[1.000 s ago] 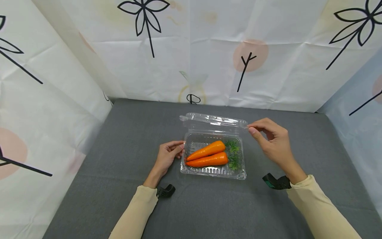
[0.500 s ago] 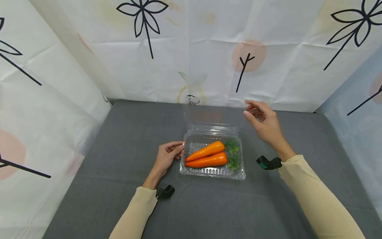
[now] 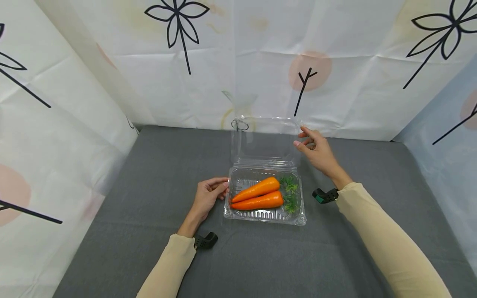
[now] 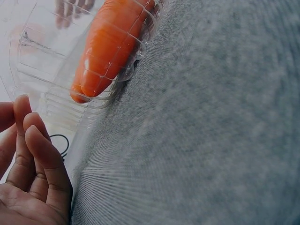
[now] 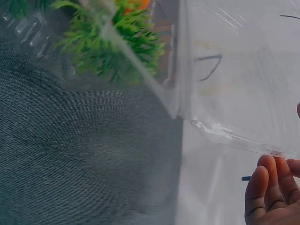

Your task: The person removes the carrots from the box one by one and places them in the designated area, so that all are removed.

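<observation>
A clear plastic clamshell container [image 3: 242, 216] lies on the grey table with its hinged lid [image 3: 264, 142] standing raised at the back. Two orange carrots [image 3: 257, 194] with green leafy tops [image 3: 290, 192] lie inside the base. My left hand [image 3: 208, 192] holds the left rim of the base between thumb and fingers. Up at the lid's right edge, the fingertips of my right hand [image 3: 316, 153] touch the plastic, thumb held apart from them. The right wrist view shows these fingers [image 5: 267, 180] right at the lid's corner.
Grey cloth covers the table [image 3: 167, 157]. Behind it hangs a white patterned curtain [image 3: 261, 62], with more curtain along both sides. Black wrist devices sit on the left wrist [image 3: 205, 241] and right wrist [image 3: 325, 195].
The lid has swung up and backward from a low tilt, with my right hand moving up, away and a little left along with it. My left hand stays at the base.
</observation>
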Motion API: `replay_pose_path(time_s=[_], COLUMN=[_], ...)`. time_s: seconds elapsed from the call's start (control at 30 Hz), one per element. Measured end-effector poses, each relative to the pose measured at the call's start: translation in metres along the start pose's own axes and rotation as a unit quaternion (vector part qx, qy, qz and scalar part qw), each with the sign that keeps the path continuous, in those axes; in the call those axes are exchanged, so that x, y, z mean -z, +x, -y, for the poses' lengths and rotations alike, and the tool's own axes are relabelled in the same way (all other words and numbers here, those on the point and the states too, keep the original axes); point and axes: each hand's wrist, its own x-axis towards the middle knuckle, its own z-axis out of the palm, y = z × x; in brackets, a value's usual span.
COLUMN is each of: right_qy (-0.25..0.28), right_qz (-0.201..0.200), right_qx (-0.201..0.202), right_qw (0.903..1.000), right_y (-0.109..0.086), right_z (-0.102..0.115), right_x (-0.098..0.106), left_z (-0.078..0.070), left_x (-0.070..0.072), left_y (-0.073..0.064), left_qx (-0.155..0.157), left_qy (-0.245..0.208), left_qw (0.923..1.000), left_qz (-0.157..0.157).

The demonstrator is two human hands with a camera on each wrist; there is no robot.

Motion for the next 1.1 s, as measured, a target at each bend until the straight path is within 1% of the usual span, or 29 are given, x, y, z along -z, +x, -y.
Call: replay_pose_path(time_s=[0.2, 0.37, 0.67, 0.93, 1.1], right_qy=[-0.01, -0.02, -0.037, -0.048, -0.044], right_qz=[0.026, 0.045, 0.083, 0.094, 0.099], right_qx=[-0.047, -0.072, -0.1, -0.115, -0.125], right_qw=[0.9985, 0.9962, 0.9908, 0.9877, 0.9862], right_y=[0.003, 0.003, 0.0, -0.002, -0.004], right_z=[-0.013, -0.022, -0.035, -0.039, -0.042], right_x=[-0.007, -0.012, -0.019, -0.023, -0.023], left_z=[0.0, 0.0, 0.0, 0.0, -0.002], left_x=[0.0, 0.0, 0.0, 0.0, 0.0], left_y=[0.0, 0.0, -0.001, -0.001, -0.001], left_qx=[-0.003, -0.004, -0.001, -0.002, -0.003], left_qy=[-0.004, -0.006, -0.002, -0.003, -0.006], left_qw=[1.0, 1.0, 1.0, 1.0, 1.0], left_qz=[0.002, 0.003, 0.003, 0.001, 0.002])
